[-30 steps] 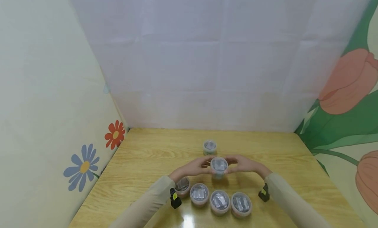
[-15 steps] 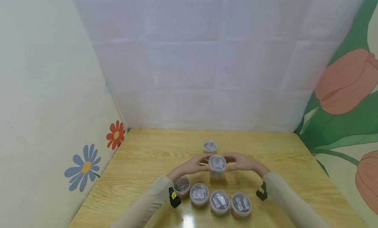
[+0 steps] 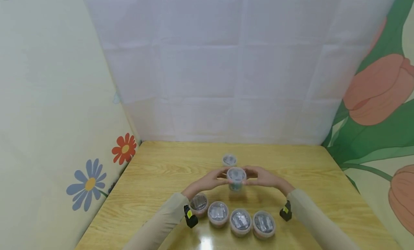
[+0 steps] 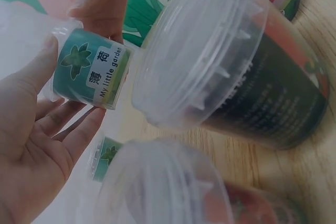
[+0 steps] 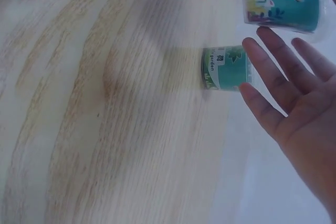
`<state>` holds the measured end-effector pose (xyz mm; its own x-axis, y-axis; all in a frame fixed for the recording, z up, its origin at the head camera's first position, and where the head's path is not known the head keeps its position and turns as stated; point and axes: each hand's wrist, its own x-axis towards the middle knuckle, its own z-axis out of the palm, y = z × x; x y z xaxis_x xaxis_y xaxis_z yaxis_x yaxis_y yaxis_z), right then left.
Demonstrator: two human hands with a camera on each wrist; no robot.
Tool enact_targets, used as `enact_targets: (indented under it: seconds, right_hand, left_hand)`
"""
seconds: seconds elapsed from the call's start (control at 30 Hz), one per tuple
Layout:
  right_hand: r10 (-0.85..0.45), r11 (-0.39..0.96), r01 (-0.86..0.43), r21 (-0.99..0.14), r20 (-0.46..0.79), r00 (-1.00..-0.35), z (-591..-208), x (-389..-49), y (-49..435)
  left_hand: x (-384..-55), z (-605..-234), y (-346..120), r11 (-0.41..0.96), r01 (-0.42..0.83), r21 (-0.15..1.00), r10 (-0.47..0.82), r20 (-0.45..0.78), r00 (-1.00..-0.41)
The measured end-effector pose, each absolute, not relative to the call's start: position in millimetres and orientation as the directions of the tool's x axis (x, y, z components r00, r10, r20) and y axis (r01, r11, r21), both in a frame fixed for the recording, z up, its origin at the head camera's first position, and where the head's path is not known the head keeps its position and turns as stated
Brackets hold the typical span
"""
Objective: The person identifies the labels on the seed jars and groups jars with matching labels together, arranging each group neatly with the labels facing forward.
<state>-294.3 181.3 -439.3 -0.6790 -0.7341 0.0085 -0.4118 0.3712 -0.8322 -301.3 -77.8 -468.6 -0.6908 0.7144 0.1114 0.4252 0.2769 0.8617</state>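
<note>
A teal planting cup [image 3: 236,178] with a clear lid and a "My little garden" label is held upright between both hands, over the middle of the table. My left hand [image 3: 209,181] grips its left side, thumb near the lid and fingers near the base in the left wrist view. On the other side, my right hand [image 3: 264,178] holds it with fingers and thumb spread round the wall. Directly beyond, a second teal cup [image 5: 226,67] of the same sort stands on the wood. Closer to me, several lidded cups [image 3: 218,212] with reddish sides form a row.
The wood-grain table [image 3: 165,167] backs onto a white sheet [image 3: 200,81]. Flower-printed cloth [image 3: 48,99] hangs at the left, and tulip-printed cloth [image 3: 372,135] at the right. A large lidded cup [image 4: 210,51] sits close under the left wrist.
Both hands have carried the teal cup slightly away from me and to the left. It now overlaps the far cup more; the front row has stayed put.
</note>
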Motion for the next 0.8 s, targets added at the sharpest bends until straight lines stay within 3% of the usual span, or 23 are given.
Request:
enact_targets:
  seconds: [0.33,0.8]
  right_hand:
    - [-0.648,0.379,-0.408,-0.831,0.076,-0.758,-449.1,-290.7,174.8]
    - [-0.661,0.350,-0.379,-0.856,0.061,-0.748,-439.8,-288.7,175.3]
  left_hand:
    - [-303.2,-468.1,-73.8,0.292,0.407,0.865,0.655,0.129,-0.744]
    - [-305.4,-465.1,-79.2,0.197,0.261,0.945,0.692,0.055,-0.720]
